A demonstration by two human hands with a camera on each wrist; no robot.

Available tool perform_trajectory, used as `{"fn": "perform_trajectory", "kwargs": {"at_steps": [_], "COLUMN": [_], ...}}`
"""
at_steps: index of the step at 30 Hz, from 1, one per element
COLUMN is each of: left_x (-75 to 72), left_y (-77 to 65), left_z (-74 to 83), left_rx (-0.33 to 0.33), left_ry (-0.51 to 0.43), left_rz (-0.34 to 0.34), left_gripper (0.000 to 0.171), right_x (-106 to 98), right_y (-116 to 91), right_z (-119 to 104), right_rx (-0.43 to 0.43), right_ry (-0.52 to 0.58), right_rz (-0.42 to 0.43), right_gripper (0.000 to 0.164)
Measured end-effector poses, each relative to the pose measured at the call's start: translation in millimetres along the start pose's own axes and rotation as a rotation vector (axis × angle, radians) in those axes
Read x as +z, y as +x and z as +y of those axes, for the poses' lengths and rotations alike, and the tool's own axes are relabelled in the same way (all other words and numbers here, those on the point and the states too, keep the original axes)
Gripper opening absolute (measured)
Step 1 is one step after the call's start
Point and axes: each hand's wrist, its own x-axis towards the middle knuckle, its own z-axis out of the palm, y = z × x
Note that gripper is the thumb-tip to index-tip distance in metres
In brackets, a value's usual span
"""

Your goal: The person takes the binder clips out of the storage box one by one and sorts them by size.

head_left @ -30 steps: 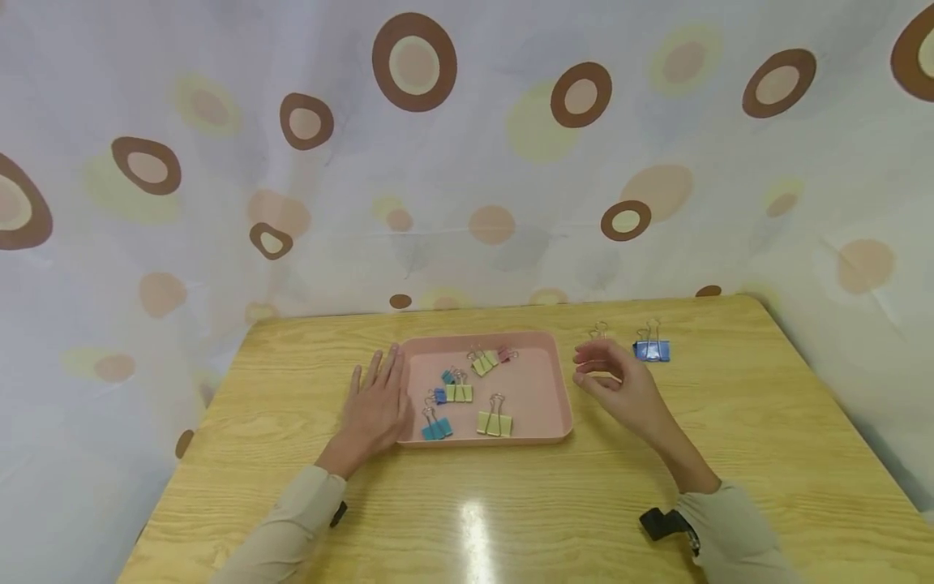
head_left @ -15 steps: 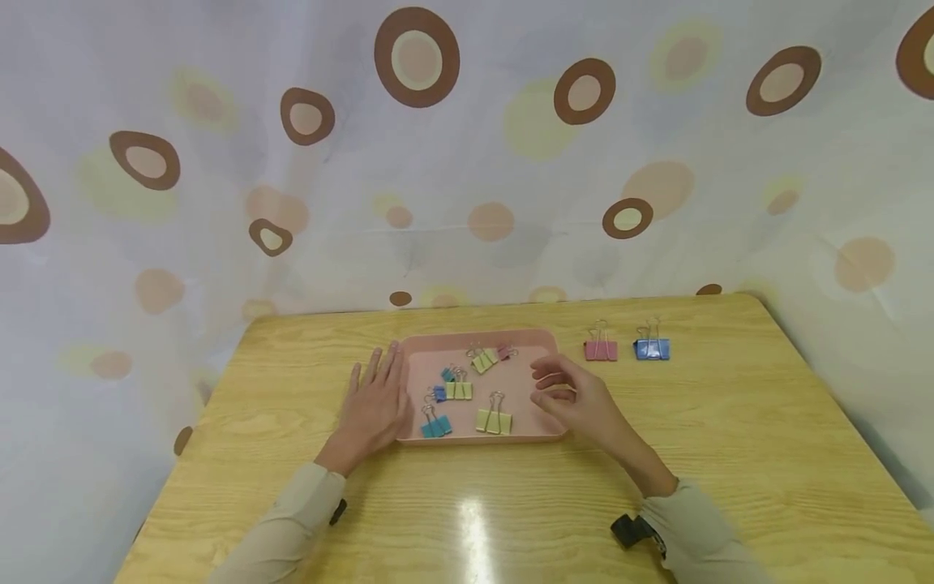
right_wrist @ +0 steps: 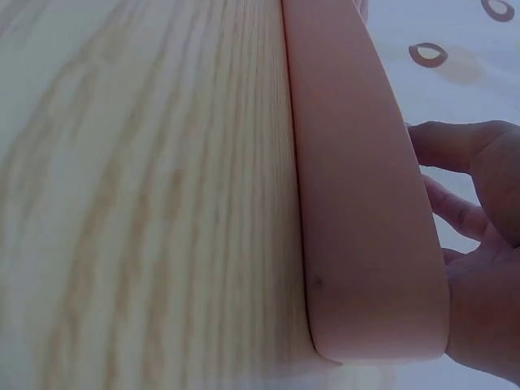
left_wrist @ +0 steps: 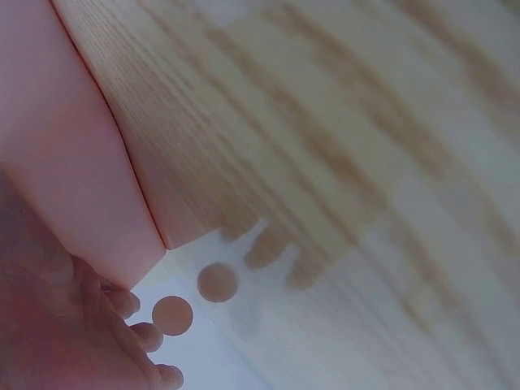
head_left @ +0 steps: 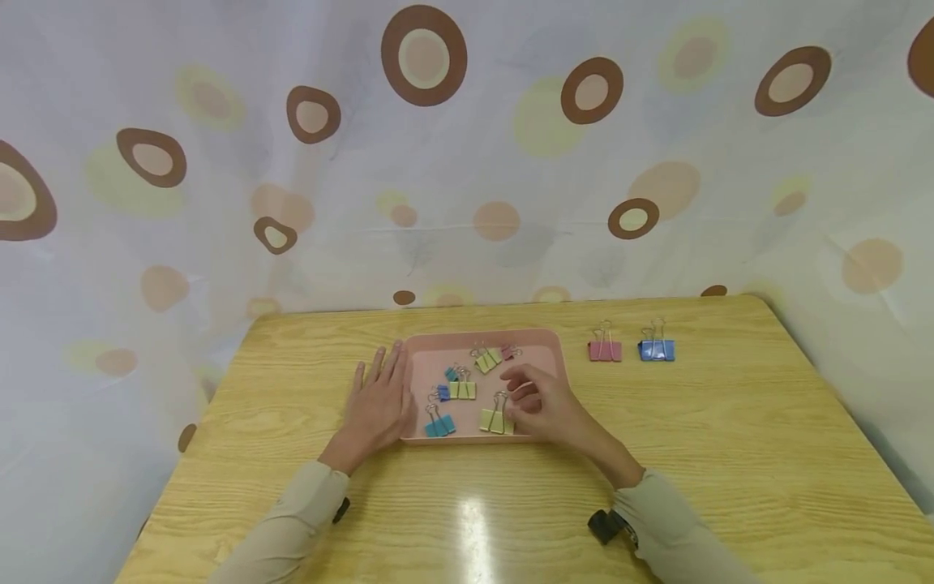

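Note:
A pink tray [head_left: 536, 339] holds several binder clips. My left hand [head_left: 375, 410] lies flat with straight fingers along the tray's left rim; its fingertips also show beside the wall in the left wrist view. My right hand [head_left: 550, 405] is over the tray's right part, fingers bent loosely and thumb tip right at the large yellow binder clip [head_left: 493, 421]. Farther left are a teal binder clip [head_left: 440, 427], a small blue clip [head_left: 443, 394], a yellow clip [head_left: 463, 392] and a small teal clip [head_left: 452, 374]. Toward the back lie another yellow clip [head_left: 487, 361] and a small pink clip [head_left: 507, 353].
On the wooden table [head_left: 467, 495], right of the tray, a large pink binder clip [head_left: 606, 351] and a large blue binder clip [head_left: 657, 350] stand side by side. Behind the table hangs a white sheet [head_left: 467, 146] with brown and yellow circles.
My right hand has moved left from beside the pink clip on the table, across the tray's right rim, to the large yellow clip. My left hand has stayed at the tray.

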Motion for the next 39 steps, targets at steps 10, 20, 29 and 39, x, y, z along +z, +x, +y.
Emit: {"fn": "perform_trajectory", "kwargs": {"at_steps": [10,20,29,39], "left_x": [-0.8,-2.0,-2.1,-2.4], "left_y": [0.0,-1.8,-4.2,-2.4], "left_z": [-0.7,1.0,2.0,2.8], "left_rx": [0.003,0.000,0.018,0.015], "left_ry": [0.003,0.006,-0.004,0.005], "left_rz": [-0.002,0.014,0.067,0.049], "left_gripper": [0.060,0.060,0.060,0.060], "right_x": [7.3,10.8,11.6,11.7], "right_y": [7.6,10.1,9.9,5.3], "right_z": [-0.1,2.4,2.7,1.3], "right_rx": [0.033,0.007,0.037,0.009], "right_ry": [-0.158,-0.245,-0.219,-0.203], "right_rz": [-0.111,-0.118,-0.121,-0.069], "right_gripper": [0.046,0.029,0.025,0.019]}}
